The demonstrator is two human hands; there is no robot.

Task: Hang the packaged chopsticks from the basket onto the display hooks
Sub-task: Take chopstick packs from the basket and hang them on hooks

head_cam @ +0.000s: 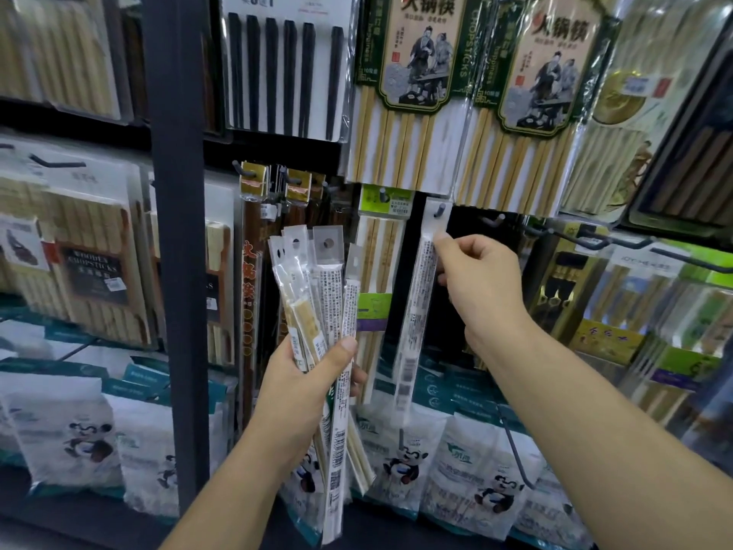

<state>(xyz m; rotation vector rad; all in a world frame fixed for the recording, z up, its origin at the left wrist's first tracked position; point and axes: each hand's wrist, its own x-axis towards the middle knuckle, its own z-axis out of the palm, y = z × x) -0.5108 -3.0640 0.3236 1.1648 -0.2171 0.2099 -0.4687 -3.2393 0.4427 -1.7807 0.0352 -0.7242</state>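
- The right hand (pixel 482 279) pinches the top of one slim clear packet (pixel 416 307), thumb and fingers closed on it just under the header tab, so the punched hole can be steered onto the hook (pixel 439 210).
- That hook pokes through the tab already, from what I can see; the packet hangs straight down, its foot toward 6 o'clock, over the panda-printed bags (pixel 468 482).
- The left hand (pixel 305 387) is clamped round the middle of a fan of spare packets (pixel 317 311), holes uppermost toward 12 o'clock, likely kept that way so the next one can be plucked by its tab.
- The bundle sits at 9 o'clock from the hung packet, with a green-labelled pack (pixel 377 279) showing between them.
- An empty hook (pixel 494 221) juts out at 2 o'clock from the right hand, probably the next place to fill.
- No basket is in sight from here.
- My guess: this packet is nearly done, and only wants letting go.
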